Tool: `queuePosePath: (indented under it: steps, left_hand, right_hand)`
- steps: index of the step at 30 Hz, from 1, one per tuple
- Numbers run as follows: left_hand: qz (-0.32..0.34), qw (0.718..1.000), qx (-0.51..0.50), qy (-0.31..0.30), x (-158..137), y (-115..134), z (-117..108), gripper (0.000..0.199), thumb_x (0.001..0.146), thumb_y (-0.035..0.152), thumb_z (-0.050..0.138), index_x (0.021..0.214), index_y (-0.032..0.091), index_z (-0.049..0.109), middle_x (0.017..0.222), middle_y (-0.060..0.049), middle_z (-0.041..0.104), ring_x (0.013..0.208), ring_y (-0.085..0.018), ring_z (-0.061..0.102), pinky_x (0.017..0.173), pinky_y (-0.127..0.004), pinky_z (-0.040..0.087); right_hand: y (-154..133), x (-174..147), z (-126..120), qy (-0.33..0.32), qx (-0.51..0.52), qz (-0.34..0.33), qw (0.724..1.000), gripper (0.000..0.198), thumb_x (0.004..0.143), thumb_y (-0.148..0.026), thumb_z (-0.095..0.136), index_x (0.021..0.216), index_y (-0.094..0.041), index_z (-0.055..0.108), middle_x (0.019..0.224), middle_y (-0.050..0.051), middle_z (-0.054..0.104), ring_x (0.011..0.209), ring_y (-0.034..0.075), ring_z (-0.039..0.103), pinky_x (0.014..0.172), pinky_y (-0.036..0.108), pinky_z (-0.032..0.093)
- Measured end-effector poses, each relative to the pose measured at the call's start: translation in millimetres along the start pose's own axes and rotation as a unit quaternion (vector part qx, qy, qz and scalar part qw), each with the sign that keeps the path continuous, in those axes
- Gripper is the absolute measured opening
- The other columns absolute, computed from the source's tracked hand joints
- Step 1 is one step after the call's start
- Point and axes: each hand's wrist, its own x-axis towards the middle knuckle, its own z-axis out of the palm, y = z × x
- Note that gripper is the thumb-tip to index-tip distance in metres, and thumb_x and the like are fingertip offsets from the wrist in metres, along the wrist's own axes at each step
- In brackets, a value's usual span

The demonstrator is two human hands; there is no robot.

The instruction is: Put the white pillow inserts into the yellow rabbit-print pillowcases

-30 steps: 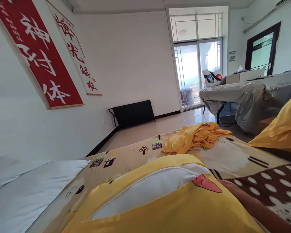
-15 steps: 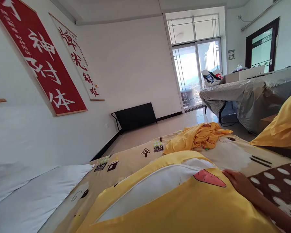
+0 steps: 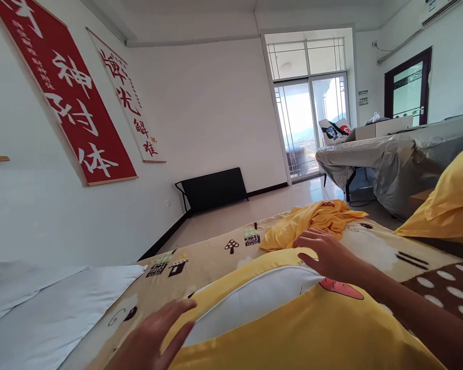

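A yellow pillowcase (image 3: pixel 278 329) with a pink printed patch lies in front of me on the bed, its long opening gaping. Inside shows a white pillow (image 3: pixel 250 290). Over the left end of the opening is my left hand (image 3: pixel 154 331), thumb and fingers apart, at the case's edge. My right hand (image 3: pixel 327 257) reaches across the right end of the opening, fingers spread, by the far rim of the case. Whether its fingertips touch the fabric I cannot tell.
Crumpled orange-yellow fabric (image 3: pixel 312 218) lies beyond the case on the patterned bed sheet (image 3: pixel 212 252). White pillows (image 3: pixel 65 308) are at left, a yellow pillow (image 3: pixel 455 195) at right. A plastic-covered table (image 3: pixel 386 154) and a folded black table (image 3: pixel 216 190) stand further back.
My left hand has come into view at the left of the opening. My right hand has let go of the case's right side and moved up and left to the far rim.
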Motion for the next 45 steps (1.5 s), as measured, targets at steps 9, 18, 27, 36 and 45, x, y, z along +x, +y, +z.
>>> queuePosePath:
  steps: [9,18,27,36,45]
  left_hand:
    - [-0.069,0.953,-0.149,-0.255,62.9,50.8,131.8,0.065,0.082,0.055,0.047,0.138,0.023,0.039,0.145,-0.006,0.039,0.134,-0.027,0.034,0.11,-0.048,0.027]
    - [-0.223,0.956,-0.044,-0.188,21.6,-4.4,86.0,0.038,0.086,0.026,0.036,0.111,0.02,0.064,0.114,-0.009,0.066,0.104,-0.024,0.06,0.089,-0.035,0.044]
    - [-0.218,0.926,0.048,0.304,90.2,-12.1,-47.5,0.03,0.078,0.015,0.043,0.103,0.015,0.059,0.092,-0.002,0.066,0.081,-0.017,0.06,0.072,-0.026,0.044]
    - [0.116,0.968,0.131,0.18,32.4,-26.1,39.5,0.026,0.069,0.004,0.038,0.078,0.019,0.056,0.074,-0.004,0.062,0.071,-0.019,0.057,0.065,-0.028,0.044]
    - [0.074,0.991,0.106,0.044,22.1,-26.4,80.4,0.036,0.071,-0.003,0.037,0.087,0.017,0.062,0.088,-0.006,0.066,0.085,-0.02,0.059,0.078,-0.031,0.044]
  right_hand:
    - [13.6,-2.8,116.5,-0.162,-0.021,0.063,0.985,0.054,0.075,-0.024,0.049,0.129,-0.022,0.047,0.129,0.011,0.053,0.118,0.028,0.045,0.097,0.045,0.029]
    - [45.1,-14.0,83.3,-0.124,-0.156,0.214,0.956,0.026,0.082,-0.009,0.041,0.089,-0.016,0.065,0.095,0.011,0.069,0.084,0.022,0.063,0.071,0.03,0.038]
    - [3.5,38.1,4.9,0.177,-0.14,0.156,0.962,0.026,0.079,-0.008,0.037,0.095,-0.017,0.057,0.092,0.009,0.063,0.087,0.022,0.056,0.072,0.031,0.036]
    - [50.3,-27.9,81.2,0.275,-0.047,-0.142,0.95,0.029,0.089,-0.042,0.034,0.075,-0.021,0.047,0.063,0.001,0.046,0.058,0.017,0.044,0.056,0.029,0.033]
    - [66.2,-24.8,120.6,0.159,-0.144,-0.045,0.976,0.013,0.079,-0.019,0.038,0.075,-0.018,0.051,0.065,0.005,0.052,0.062,0.017,0.046,0.059,0.027,0.031]
